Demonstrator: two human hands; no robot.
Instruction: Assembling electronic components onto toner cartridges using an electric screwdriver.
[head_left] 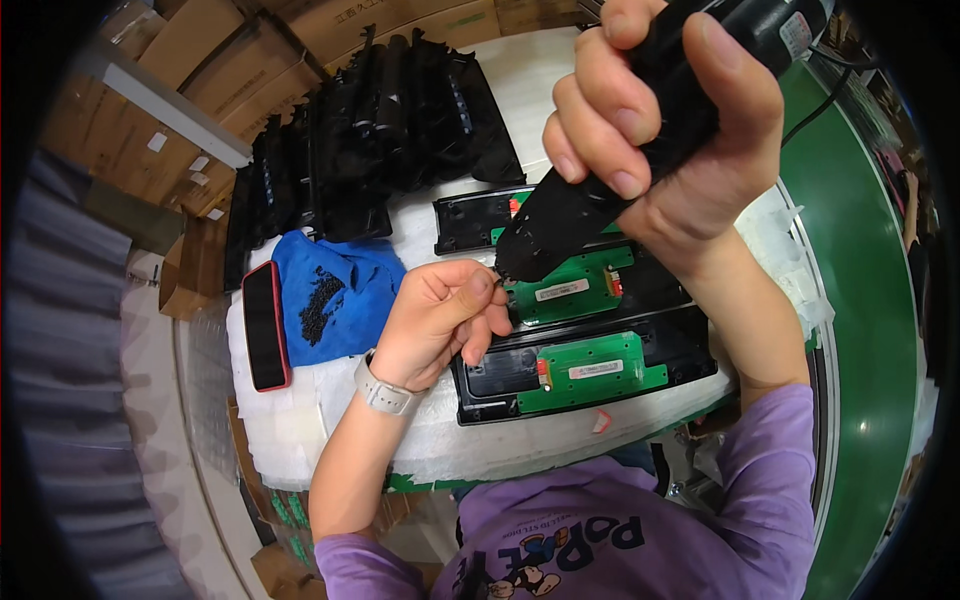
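Note:
My right hand [670, 130] is wrapped round a black electric screwdriver [590, 205], which slants down to the left. Its tip meets the fingertips of my left hand [445, 315], pinched together at the near-left corner of a green circuit board [570, 288]. Whatever those fingers pinch is too small to make out. That board lies in a long black plastic housing [655, 275]. Nearer me is a second black housing [490, 385] with its own green board [600, 370]. A third housing [465, 225] lies farther off, partly hidden by the screwdriver.
On the left, a blue cloth [345, 265] carries a heap of small black screws [320, 308], beside a red-edged phone [264, 325]. Several black plastic parts [390, 120] are stacked at the back, before cardboard boxes [250, 70]. White foam sheeting [290, 430] covers the table.

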